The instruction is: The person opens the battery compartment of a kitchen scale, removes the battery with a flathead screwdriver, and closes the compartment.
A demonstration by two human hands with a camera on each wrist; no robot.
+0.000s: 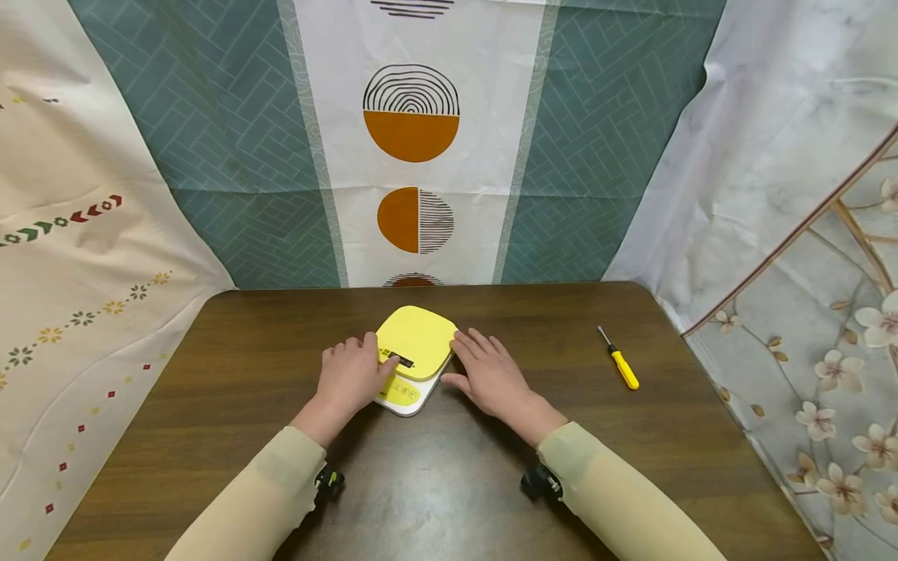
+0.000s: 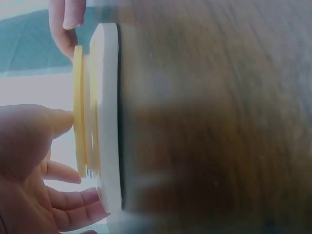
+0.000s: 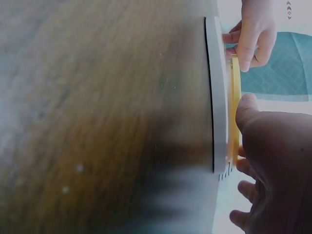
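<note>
A yellow and white kitchen scale [image 1: 417,343] sits turned at an angle on the table, its small dark display and button panel toward the person. My left hand [image 1: 352,372] grips its left side, thumb over the yellow platform and fingers at the edge. Fairly straight fingers of my right hand [image 1: 489,372] lie along the scale's right edge, the thumb apart from them. From the side, the left wrist view shows the scale's white base [image 2: 108,117] low on the tabletop, under the raised platform [image 2: 79,112].
To the right on the brown wooden table [image 1: 231,374] lies a screwdriver [image 1: 623,368] with a yellow handle. A patterned curtain [image 1: 589,140] hangs behind the table's back edge, with light printed cloths at both sides.
</note>
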